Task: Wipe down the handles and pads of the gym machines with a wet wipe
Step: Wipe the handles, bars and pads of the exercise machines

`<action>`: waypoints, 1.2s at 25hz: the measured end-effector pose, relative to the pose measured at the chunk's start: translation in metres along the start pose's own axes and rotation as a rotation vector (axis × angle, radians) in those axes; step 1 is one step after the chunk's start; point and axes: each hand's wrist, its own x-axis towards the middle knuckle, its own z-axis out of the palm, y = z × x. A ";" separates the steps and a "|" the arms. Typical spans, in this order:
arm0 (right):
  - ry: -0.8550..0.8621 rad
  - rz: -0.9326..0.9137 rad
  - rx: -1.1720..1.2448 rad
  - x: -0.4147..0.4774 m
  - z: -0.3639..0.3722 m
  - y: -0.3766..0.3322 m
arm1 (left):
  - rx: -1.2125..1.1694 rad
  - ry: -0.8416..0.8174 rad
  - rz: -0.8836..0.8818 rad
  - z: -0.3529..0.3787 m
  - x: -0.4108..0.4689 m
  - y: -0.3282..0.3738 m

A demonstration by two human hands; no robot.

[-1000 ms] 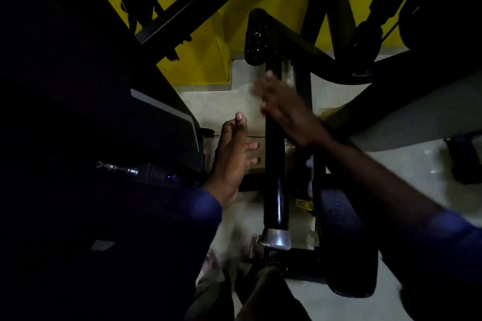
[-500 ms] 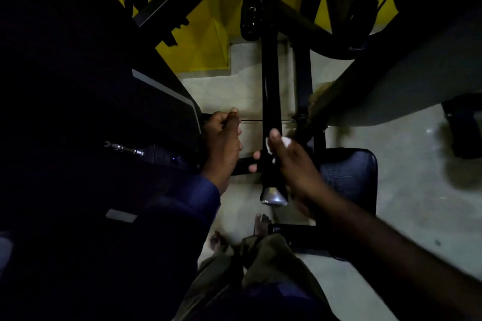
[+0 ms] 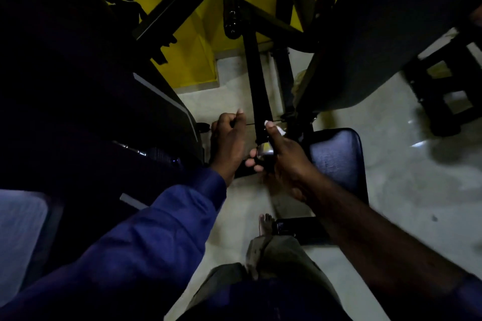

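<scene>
From here I see the right hand [image 3: 284,156] wrapped around the black handle bar [image 3: 257,81] at its chrome end cap [image 3: 264,150]. Its thumb presses the wet wipe [image 3: 280,131] to the bar, and only a white corner of the wipe shows. The left hand [image 3: 229,141] is curled like a fist beside the dark machine panel [image 3: 156,112]; in this gloom I cannot tell whether it holds anything.

Dim room, yellow wall [image 3: 198,41], pale floor [image 3: 391,190]
</scene>
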 end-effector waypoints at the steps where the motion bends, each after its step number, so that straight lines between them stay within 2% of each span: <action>1: 0.024 -0.023 -0.032 -0.005 0.004 -0.002 | -0.002 -0.040 0.002 -0.002 -0.010 0.001; 3: 0.101 -0.177 -0.357 -0.014 0.004 -0.002 | -0.004 -0.100 0.037 -0.008 -0.029 0.001; 5: 0.272 -0.433 -0.895 -0.019 0.002 0.012 | -0.004 -0.126 0.083 -0.019 -0.043 -0.002; 6: 0.328 -0.538 -1.071 -0.020 0.004 0.021 | -0.008 -0.130 0.094 -0.024 -0.049 -0.003; 7: 0.364 -0.567 -1.111 -0.026 0.010 0.025 | -0.007 -0.146 0.102 -0.031 -0.058 -0.002; 8: 0.394 -0.561 -1.086 -0.031 0.017 0.028 | 0.000 -0.183 0.109 -0.036 -0.067 0.000; 10: 0.365 -0.470 -0.852 -0.044 0.021 0.028 | -0.004 -0.253 0.145 -0.044 -0.087 0.004; 13: 0.275 -0.217 -0.105 -0.087 -0.001 0.004 | -0.046 -0.346 0.204 -0.047 -0.119 0.019; 14: 0.249 -0.182 0.035 -0.107 -0.012 -0.003 | -0.057 -0.399 0.218 -0.044 -0.127 0.027; 18: 0.232 -0.266 0.213 -0.185 -0.066 -0.025 | -0.110 -0.618 0.279 -0.013 -0.171 0.074; 22: 0.289 -0.396 0.400 -0.244 -0.133 -0.038 | -0.097 -0.793 0.373 0.045 -0.222 0.114; 26: 0.398 -0.572 0.226 -0.303 -0.216 -0.034 | -0.031 -0.917 0.451 0.131 -0.274 0.139; 30: 0.514 -0.604 0.156 -0.349 -0.321 -0.027 | 0.066 -0.940 0.537 0.233 -0.326 0.148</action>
